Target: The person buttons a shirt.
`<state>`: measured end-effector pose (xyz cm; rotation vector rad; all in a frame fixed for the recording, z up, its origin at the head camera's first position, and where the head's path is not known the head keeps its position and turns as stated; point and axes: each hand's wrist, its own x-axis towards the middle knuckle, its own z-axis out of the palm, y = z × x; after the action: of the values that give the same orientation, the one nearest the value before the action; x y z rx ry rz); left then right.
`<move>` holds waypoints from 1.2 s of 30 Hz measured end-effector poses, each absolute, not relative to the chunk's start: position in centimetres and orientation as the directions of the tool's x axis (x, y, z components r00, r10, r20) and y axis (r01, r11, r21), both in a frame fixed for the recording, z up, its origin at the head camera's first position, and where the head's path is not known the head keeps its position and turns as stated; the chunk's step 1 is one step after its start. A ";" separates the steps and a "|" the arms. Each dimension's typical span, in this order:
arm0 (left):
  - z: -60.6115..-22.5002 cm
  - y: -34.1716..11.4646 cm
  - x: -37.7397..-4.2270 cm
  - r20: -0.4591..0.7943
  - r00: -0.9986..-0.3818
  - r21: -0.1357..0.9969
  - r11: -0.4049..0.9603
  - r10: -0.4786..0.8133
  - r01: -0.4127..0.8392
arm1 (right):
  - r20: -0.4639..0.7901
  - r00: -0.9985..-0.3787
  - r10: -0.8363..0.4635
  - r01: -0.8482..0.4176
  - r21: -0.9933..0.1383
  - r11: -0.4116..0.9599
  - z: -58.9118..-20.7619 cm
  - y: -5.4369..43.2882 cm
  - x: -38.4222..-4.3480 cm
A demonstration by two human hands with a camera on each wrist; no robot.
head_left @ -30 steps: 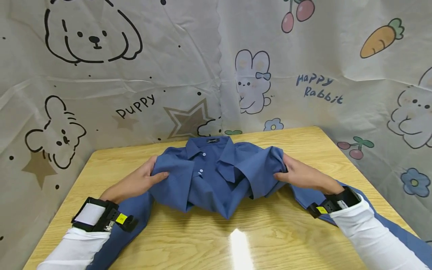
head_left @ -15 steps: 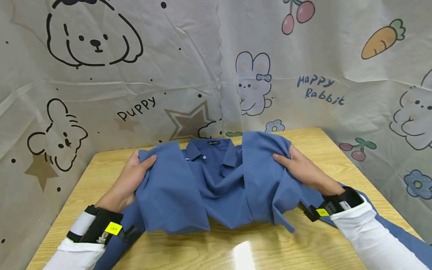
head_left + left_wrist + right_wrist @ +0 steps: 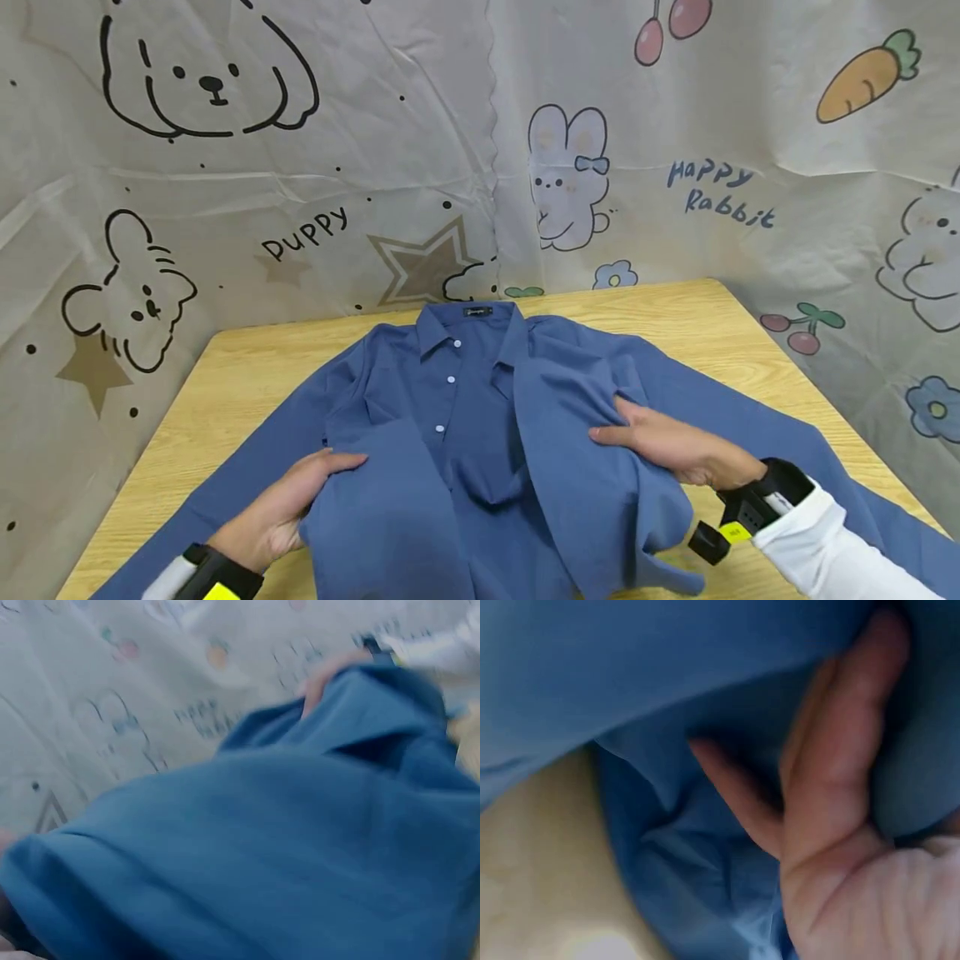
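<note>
A blue button-up shirt lies with its collar at the far side and its sleeves spread to both sides. My left hand pinches the left side of the lower body, thumb on top and fingers beneath the cloth. On the other side, my right hand holds the right front panel the same way. Raised cloth fills much of the left wrist view, hiding most of the left fingers. From the right wrist, the fingers show under a fold of the fabric.
The wooden table shows at the back and along both sides. Behind it hangs a pale curtain printed with cartoon animals. The right sleeve stretches past the right forearm toward the table's right edge.
Both hands have come down and nearer with the lower cloth. The raised folds have dropped away from the collar, so the buttons, shoulders and upper sleeves show more fully.
</note>
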<state>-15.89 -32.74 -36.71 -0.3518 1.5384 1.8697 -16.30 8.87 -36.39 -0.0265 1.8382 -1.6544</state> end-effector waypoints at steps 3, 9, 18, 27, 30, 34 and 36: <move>-38.1 -33.2 -15.6 -0.587 -0.686 0.772 0.044 0.429 -0.634 | -0.507 -0.731 -0.457 0.395 -0.860 0.324 -37.9 8.6 -15.5; -39.3 -33.0 -15.4 -0.530 -0.698 0.843 0.393 0.482 -0.368 | -0.558 -0.682 -0.472 0.306 -0.805 0.508 -39.6 8.3 -14.7; -38.0 -32.7 -15.4 -0.414 -0.882 0.501 0.865 0.227 -0.013 | -0.495 -0.751 -0.436 0.081 -0.725 0.684 -39.5 8.9 -15.3; -35.5 -32.1 -17.2 -0.077 -0.953 0.547 0.811 0.294 0.206 | -0.231 -0.922 -0.309 -0.113 -0.604 0.789 -36.2 10.0 -16.7; -35.3 -31.5 -18.3 -0.026 -0.933 0.549 0.785 0.360 0.288 | -0.106 -0.940 -0.325 -0.211 -0.567 0.796 -35.4 10.0 -17.8; -35.2 -30.7 -20.3 -0.062 -0.875 0.530 0.759 0.480 0.379 | -0.055 -0.877 -0.477 -0.356 -0.592 0.723 -34.8 9.3 -20.0; -35.3 -30.1 -21.4 -0.095 -0.841 0.486 0.762 0.533 0.428 | -0.082 -0.835 -0.544 -0.401 -0.586 0.704 -34.6 8.7 -21.2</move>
<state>-21.39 -30.13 -35.32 0.7566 2.7305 0.6722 -21.15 8.71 -34.57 -0.7523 2.6643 -0.8309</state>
